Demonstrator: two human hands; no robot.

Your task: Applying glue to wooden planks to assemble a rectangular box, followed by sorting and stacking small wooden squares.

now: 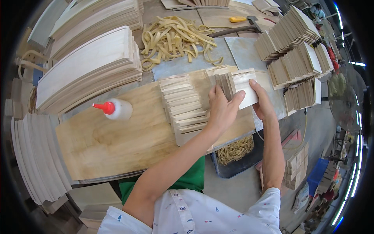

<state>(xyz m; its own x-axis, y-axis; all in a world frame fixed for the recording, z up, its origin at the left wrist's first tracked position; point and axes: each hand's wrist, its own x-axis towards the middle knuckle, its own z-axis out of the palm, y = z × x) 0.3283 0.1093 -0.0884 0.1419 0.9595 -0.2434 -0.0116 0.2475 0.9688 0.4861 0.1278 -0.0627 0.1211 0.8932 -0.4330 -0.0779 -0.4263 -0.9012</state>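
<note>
My left hand [224, 107] is closed around a small bundle of thin wooden boards [226, 86] at the right end of the workbench. On the other side, my right hand [263, 100] grips the pale outer board [246, 89] by its right edge, thumb on its face and fingers hidden behind. Left of my hands, a row of overlapping wooden boards [183, 99] lies fanned out on the plywood sheet [117, 150]. A white glue bottle [120, 109] with a red nozzle stands upright farther left, apart from both hands.
Long board stacks [93, 64] fill the left side. Behind the plywood lies a heap of yellowish bands [175, 39], with a hammer [251, 24] beyond. More stacked boards [294, 62] stand at the right. Below the bench edge, a dark tray [230, 170] holds more bands.
</note>
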